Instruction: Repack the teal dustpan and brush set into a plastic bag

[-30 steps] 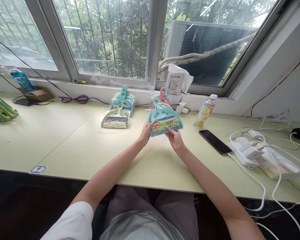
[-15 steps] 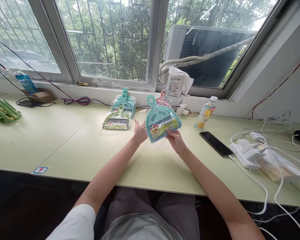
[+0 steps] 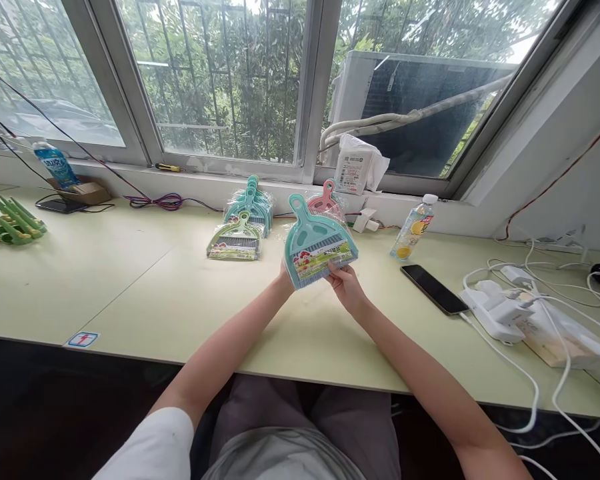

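A turquoise dustpan and brush set (image 3: 322, 230) in clear wrap, with a colourful label across its bristles, is held up above the table, handle upward and slightly tilted. My right hand (image 3: 345, 283) grips its lower edge, thumb in front on the label. Against the lower left edge is my left hand (image 3: 284, 280), also holding the set, its fingers mostly hidden behind the pan. To the left lie a green wrapped dustpan set (image 3: 236, 241) and, behind it, a stack of turquoise sets (image 3: 253, 208). A pink set (image 3: 329, 195) shows partly behind the held one.
Rightward on the pale table (image 3: 180, 300) are a drink bottle (image 3: 414, 228), a black phone (image 3: 434, 289) and a white power strip (image 3: 495, 313) with tangled cables. Along the left are green stalks (image 3: 13, 220), a blue bottle (image 3: 56, 165) and bundled wires (image 3: 163, 202). A packet (image 3: 355, 167) stands by the window.
The held turquoise set has moved slightly left and turned more upright. My left hand has gone from beside it, thumb raised, to its left edge, partly behind it. More of the pink set shows.
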`<state>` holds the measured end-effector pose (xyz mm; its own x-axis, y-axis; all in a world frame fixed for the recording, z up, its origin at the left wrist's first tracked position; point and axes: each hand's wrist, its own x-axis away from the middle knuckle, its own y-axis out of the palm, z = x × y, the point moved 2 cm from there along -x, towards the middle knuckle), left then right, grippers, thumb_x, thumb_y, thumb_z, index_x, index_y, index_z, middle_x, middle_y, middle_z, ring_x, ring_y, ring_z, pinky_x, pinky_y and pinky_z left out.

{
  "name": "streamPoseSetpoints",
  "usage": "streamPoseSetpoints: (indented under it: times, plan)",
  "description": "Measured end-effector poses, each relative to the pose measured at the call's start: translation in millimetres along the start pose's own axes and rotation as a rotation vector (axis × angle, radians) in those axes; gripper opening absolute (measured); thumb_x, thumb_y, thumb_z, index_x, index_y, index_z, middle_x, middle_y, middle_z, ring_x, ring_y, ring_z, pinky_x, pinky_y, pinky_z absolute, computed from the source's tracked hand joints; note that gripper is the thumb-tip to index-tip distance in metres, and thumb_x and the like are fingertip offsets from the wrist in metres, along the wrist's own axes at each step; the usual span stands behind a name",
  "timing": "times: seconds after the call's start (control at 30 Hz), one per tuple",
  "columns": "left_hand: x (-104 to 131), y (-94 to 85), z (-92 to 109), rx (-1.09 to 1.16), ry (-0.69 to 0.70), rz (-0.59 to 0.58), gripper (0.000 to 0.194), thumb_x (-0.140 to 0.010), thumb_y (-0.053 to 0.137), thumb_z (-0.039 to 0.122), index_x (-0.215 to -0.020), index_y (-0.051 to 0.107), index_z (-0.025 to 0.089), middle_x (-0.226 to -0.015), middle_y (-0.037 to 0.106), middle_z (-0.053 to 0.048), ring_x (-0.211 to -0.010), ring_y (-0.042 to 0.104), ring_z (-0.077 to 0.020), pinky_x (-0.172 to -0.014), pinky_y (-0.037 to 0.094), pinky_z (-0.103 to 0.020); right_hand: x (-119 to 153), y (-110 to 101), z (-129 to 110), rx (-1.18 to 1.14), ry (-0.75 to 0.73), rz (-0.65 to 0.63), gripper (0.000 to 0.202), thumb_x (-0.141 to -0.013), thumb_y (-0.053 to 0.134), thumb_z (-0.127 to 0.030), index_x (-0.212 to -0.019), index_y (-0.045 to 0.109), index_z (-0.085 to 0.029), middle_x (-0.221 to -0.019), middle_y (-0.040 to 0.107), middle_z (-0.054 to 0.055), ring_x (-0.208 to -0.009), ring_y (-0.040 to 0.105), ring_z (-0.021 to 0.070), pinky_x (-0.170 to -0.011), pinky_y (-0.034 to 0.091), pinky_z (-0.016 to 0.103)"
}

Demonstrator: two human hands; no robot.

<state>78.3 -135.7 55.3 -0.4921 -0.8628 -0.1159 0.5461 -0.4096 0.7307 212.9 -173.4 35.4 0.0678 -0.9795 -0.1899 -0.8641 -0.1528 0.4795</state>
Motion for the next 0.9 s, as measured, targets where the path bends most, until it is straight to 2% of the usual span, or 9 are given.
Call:
streamPoseSetpoints:
  times: [0.07, 0.13, 0.23, 0.33, 0.5, 0.7, 0.9]
  plan:
    - [-3.2, -7.0, 2.7, -0.011, 0.055, 0.065, 0.078, -0.084, 0.030, 0.074, -0.126, 0.054, 0.014, -0.120, 0.065, -0.015, -0.118, 0.055, -0.0352, -0.097, 0.044, -0.052, -2.3, -4.9, -1.2, -0.003, -0.034, 0.036, 0.032, -0.069, 0.077, -0.030, -0.099, 0.069, -0.022, -0.113, 0.069, 0.003, -0.113, 0.061, 0.0266, -0.095, 0.054, 0.041]
    - [-4.3, -13.0, 5.2, -0.111, 0.088, 0.078, 0.078, -0.081, 0.035, 0.076, -0.124, 0.057, 0.015, -0.118, 0.066, -0.015, -0.117, 0.056, -0.0349, -0.097, 0.045, -0.051, -5.2, -10.9, -1.0, -0.014, -0.064, 0.069, 0.035, -0.069, 0.077, -0.029, -0.102, 0.068, -0.023, -0.115, 0.068, 0.002, -0.115, 0.060, 0.0260, -0.097, 0.054, 0.041]
    - [-4.2, -18.0, 4.6, -0.358, 0.079, 0.021, 0.059, -0.077, 0.063, 0.055, -0.121, 0.059, 0.016, -0.117, 0.067, -0.013, -0.113, 0.059, -0.0319, -0.097, 0.046, -0.045, -10.3, -20.9, 0.8, -0.027, -0.080, 0.125, 0.036, -0.068, 0.078, -0.028, -0.102, 0.067, -0.023, -0.113, 0.069, 0.001, -0.115, 0.060, 0.0246, -0.099, 0.053, 0.040]
    - [-4.6, -22.9, 0.1, -0.510, 0.060, 0.025, 0.061, -0.068, 0.077, 0.035, -0.123, 0.057, 0.019, -0.122, 0.065, -0.011, -0.110, 0.061, -0.0294, -0.094, 0.048, -0.041, -15.1, -30.1, 2.8, -0.019, -0.047, 0.155, 0.032, -0.067, 0.077, -0.027, -0.098, 0.068, -0.022, -0.106, 0.072, 0.001, -0.109, 0.064, 0.0233, -0.099, 0.053, 0.038]
    - [-6.8, -31.0, -3.7, -0.547, 0.046, 0.063, 0.062, -0.067, 0.078, 0.034, -0.123, 0.055, 0.020, -0.124, 0.063, -0.011, -0.111, 0.061, -0.0286, -0.092, 0.051, -0.039, -19.0, -36.8, 5.3, -0.002, 0.006, 0.168, 0.027, -0.066, 0.076, -0.024, -0.091, 0.068, -0.020, -0.099, 0.074, 0.002, -0.100, 0.068, 0.0221, -0.095, 0.055, 0.036]
    - [-7.4, -31.8, -2.9, -0.514, 0.038, 0.089, 0.062, -0.068, 0.077, 0.030, -0.125, 0.052, 0.021, -0.125, 0.062, -0.010, -0.111, 0.061, -0.0274, -0.092, 0.051, -0.038, -19.9, -36.7, 6.6, 0.006, 0.018, 0.186, 0.031, -0.067, 0.076, -0.025, -0.096, 0.067, -0.020, -0.103, 0.073, 0.002, -0.101, 0.068, 0.0222, -0.095, 0.055, 0.035]
    - [-6.6, -34.5, -3.0, -0.518, -0.014, 0.107, 0.066, -0.070, 0.075, 0.028, -0.129, 0.045, 0.025, -0.123, 0.063, -0.009, -0.100, 0.066, -0.0246, -0.085, 0.054, -0.038, -21.7, -37.6, 7.6, 0.009, 0.043, 0.165, 0.025, -0.069, 0.074, -0.021, -0.093, 0.067, -0.021, -0.101, 0.074, 0.002, -0.100, 0.068, 0.0214, -0.097, 0.054, 0.036]
